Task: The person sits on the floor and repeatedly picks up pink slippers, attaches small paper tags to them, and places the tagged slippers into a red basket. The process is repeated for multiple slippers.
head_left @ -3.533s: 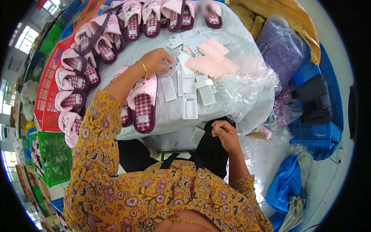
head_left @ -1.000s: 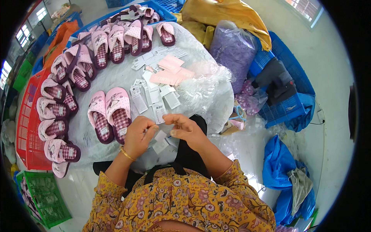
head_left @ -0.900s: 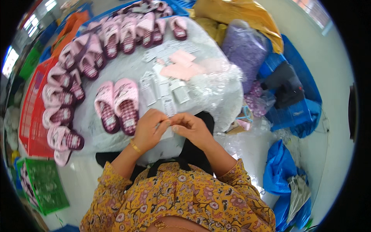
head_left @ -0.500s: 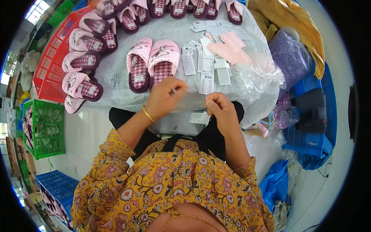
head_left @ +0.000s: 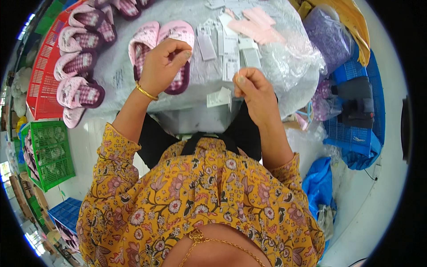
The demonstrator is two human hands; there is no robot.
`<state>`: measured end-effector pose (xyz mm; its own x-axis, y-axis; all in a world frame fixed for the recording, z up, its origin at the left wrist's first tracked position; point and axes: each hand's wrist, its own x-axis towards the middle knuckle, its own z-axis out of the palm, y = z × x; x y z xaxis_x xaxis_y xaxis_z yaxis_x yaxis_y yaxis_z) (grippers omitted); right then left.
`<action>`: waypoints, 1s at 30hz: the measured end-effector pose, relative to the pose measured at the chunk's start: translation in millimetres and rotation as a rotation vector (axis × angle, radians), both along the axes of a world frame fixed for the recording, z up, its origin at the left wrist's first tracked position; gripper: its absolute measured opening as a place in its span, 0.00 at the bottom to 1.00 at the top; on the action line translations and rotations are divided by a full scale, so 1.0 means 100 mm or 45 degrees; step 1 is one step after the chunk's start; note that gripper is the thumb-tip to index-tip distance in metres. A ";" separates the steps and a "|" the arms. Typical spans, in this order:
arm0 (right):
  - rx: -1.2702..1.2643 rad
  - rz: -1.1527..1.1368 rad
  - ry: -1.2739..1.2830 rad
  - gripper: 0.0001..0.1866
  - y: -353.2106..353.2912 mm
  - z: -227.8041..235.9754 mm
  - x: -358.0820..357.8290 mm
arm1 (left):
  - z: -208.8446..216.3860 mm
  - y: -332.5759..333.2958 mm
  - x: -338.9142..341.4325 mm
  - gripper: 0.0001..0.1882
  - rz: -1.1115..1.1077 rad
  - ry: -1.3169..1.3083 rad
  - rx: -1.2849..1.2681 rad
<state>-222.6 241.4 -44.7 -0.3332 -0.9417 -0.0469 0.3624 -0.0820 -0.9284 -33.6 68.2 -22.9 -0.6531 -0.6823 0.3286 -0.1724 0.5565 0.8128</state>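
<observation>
A pair of pink slippers (head_left: 178, 33) with plum soles and checked insoles lies on the plastic-covered table. My left hand (head_left: 164, 66) is over them, hiding part of both. Its thumb and forefinger are pressed together; anything between them is too small to make out. To the right, my right hand (head_left: 253, 86) is closed in a pinch above the table's front edge. White hang tags (head_left: 218, 98) dangle just below and left of it, apparently from the pinch, though their string is hard to see. A printed label strip (head_left: 231, 62) lies beyond my right fingertips.
More white cards (head_left: 207, 44) and pink paper pieces (head_left: 255, 26) lie on the table (head_left: 113, 80). Several slippers (head_left: 80, 93) line its left side, beside a red crate (head_left: 42, 89). A green crate (head_left: 51, 151) stands lower left. Blue baskets (head_left: 351, 144) and plastic bags (head_left: 329, 40) stand right.
My hands have drawn apart, the left one moving left and over the slippers. The tags have moved with my right hand. The whole view has shifted, so the table sits higher in it.
</observation>
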 end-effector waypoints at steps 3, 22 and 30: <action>0.019 0.074 -0.031 0.07 0.00 0.13 0.02 | -0.06 0.29 0.01 0.15 -0.298 -0.050 0.100; -0.420 0.216 -0.257 0.06 -0.40 0.91 0.38 | -0.54 0.81 0.29 0.35 -0.614 0.091 0.781; -0.375 0.115 -0.161 0.06 -0.34 0.89 0.42 | -0.63 0.78 0.55 0.31 -0.523 0.184 0.660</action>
<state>-180.7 207.7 44.2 -0.2564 -0.9464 0.1965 0.4912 -0.3027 -0.8167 21.3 146.6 -86.1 -0.8671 -0.4809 0.1298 0.1007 0.0859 0.9912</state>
